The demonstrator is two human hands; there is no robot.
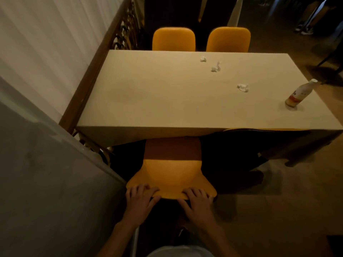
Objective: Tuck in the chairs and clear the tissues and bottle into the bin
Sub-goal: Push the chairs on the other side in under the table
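A long rectangular cream-topped table [167,93] fills the scene ahead of the fingers, with 2 mustard-yellow padded chairs [174,39] already drawn close against its far edge. Directly beyond the fingertips, a 3rd mustard-yellow moulded chair [171,171] sits only part-way under the near edge, its seat front in the table's shadow and its back still out. The left hand [140,200] and right hand [196,202] both grip the top of that chair's backrest, fingers curled over the rim, thumbs behind it. By this look, tucking in is under way and not finished: this chair appears to need a further push, and a sliver of yellow under the table to the right may be a 4th seat. Clearing has not begun. Far ahead and right of the fingers, a white plastic bottle with an orange label [299,94] stands near the table's right end, and 3 crumpled white tissues [216,67] lie scattered on top. No bin is in view.
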